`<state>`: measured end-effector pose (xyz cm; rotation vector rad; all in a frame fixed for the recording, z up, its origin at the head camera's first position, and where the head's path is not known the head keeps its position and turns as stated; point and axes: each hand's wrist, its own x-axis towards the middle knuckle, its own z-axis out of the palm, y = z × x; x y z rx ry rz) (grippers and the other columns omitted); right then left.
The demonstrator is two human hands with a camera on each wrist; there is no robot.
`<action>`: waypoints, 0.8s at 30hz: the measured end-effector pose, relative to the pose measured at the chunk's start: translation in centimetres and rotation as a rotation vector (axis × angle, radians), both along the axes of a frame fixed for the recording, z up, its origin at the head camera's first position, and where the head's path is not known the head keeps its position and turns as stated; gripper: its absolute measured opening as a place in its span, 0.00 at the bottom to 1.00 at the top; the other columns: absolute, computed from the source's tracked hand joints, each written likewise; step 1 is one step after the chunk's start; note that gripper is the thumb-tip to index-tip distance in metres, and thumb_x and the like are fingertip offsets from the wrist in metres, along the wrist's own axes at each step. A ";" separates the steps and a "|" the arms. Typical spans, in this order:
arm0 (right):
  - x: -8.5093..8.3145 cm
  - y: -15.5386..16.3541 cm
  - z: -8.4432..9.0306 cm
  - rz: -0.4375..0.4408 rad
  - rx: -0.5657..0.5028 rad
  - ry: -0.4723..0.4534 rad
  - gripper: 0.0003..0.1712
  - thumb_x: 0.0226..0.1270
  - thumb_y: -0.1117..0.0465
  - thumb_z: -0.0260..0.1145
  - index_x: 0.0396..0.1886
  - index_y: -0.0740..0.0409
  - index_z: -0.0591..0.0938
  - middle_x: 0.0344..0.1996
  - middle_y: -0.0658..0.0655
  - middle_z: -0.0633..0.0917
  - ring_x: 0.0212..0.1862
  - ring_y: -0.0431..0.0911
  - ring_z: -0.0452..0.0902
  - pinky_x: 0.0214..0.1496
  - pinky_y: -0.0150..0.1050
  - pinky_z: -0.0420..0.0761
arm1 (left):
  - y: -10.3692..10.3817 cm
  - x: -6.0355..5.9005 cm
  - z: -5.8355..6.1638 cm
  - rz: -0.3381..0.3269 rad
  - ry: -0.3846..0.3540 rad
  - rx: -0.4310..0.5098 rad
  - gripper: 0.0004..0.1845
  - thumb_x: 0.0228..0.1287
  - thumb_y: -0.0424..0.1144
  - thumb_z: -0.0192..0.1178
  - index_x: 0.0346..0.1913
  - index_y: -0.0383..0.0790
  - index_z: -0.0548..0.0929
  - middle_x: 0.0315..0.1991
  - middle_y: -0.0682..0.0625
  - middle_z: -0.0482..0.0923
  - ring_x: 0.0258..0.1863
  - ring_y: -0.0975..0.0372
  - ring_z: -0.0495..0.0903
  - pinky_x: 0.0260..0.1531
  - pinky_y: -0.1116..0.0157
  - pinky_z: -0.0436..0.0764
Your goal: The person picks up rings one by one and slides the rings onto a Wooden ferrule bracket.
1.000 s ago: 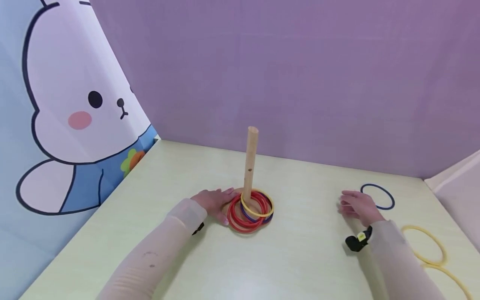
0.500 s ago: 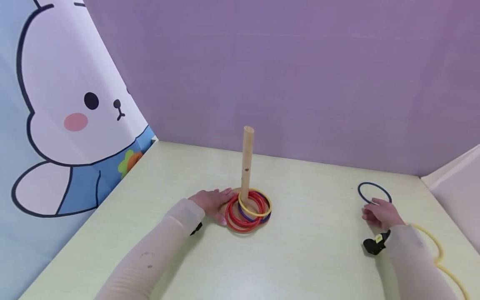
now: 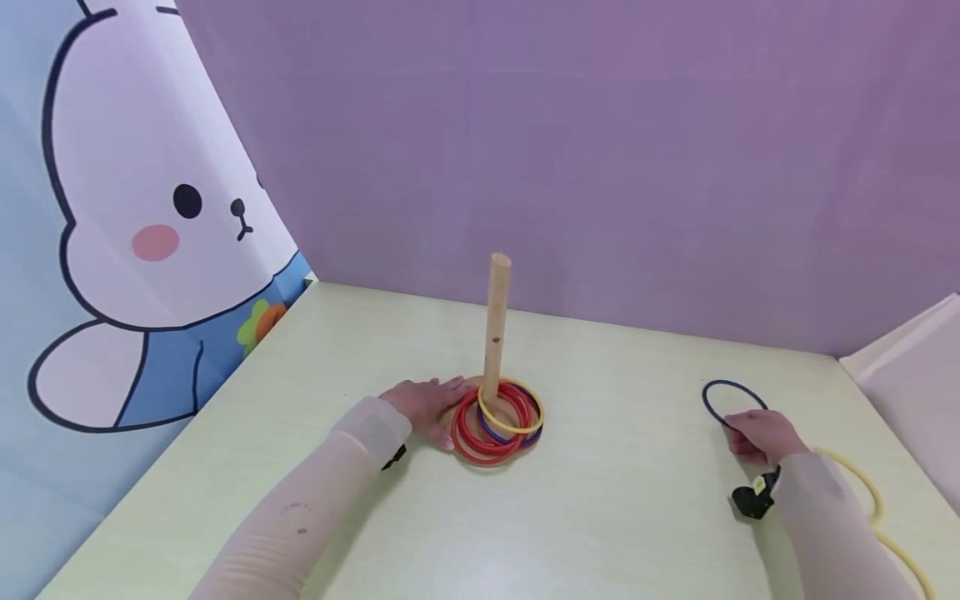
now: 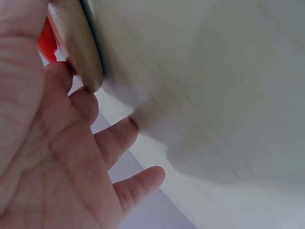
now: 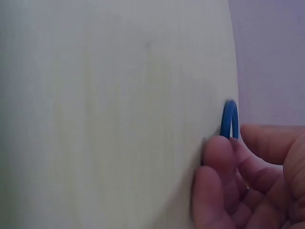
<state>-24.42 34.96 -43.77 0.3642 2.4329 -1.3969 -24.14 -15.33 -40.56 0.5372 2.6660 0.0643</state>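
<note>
Although far off and small, seen whole from the head view alone: pale table, upright wooden peg on a round base, red rings, a yellow ring and a dark one stacked round the peg's foot. Left hand flat, fingers straight, resting against the base's left edge, gripping nothing. Well to the right, blue ring lying on the table, plane roughly level, far arc toward the purple wall, near arc under the fingers of the right hand. Larger yellow rings behind that wrist, near the table's right edge.

From the left wrist, up close: open palm of the left hand, fingers spread and relaxed, the base's rounded wooden rim touching the fingertips, a sliver of red ring behind. No blue ring here.

From the right wrist: blue ring seen edge-on as a narrow loop, standing out just past the fingertips of the right hand. Fingers curled, closing on the near arc. No peg or stack here.
</note>
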 end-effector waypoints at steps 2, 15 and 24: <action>0.4 0.0 0.0 0.045 0.047 0.004 0.15 0.74 0.60 0.52 0.32 0.66 0.79 0.18 0.49 0.77 0.23 0.41 0.73 0.27 0.34 0.78 | 0.1 -0.1 -0.1 -0.019 -0.001 0.007 0.51 0.53 0.56 0.71 0.77 0.58 0.53 0.78 0.56 0.50 0.74 0.47 0.56 0.66 0.41 0.62; 2.4 -2.7 -0.1 0.367 0.247 0.140 0.09 0.66 0.67 0.62 0.42 0.69 0.80 0.22 0.51 0.73 0.21 0.42 0.67 0.22 0.33 0.73 | -0.2 -0.4 -0.4 -0.029 -0.014 0.024 0.51 0.54 0.56 0.70 0.77 0.58 0.53 0.78 0.56 0.49 0.74 0.46 0.55 0.63 0.40 0.65; 4.4 -5.8 0.3 0.546 0.253 0.181 0.39 0.58 0.72 0.66 0.70 0.70 0.64 0.28 0.55 0.75 0.20 0.44 0.68 0.22 0.33 0.73 | -0.3 -0.4 -0.4 -0.030 -0.004 0.020 0.52 0.53 0.57 0.71 0.77 0.58 0.52 0.78 0.55 0.49 0.74 0.46 0.55 0.63 0.41 0.65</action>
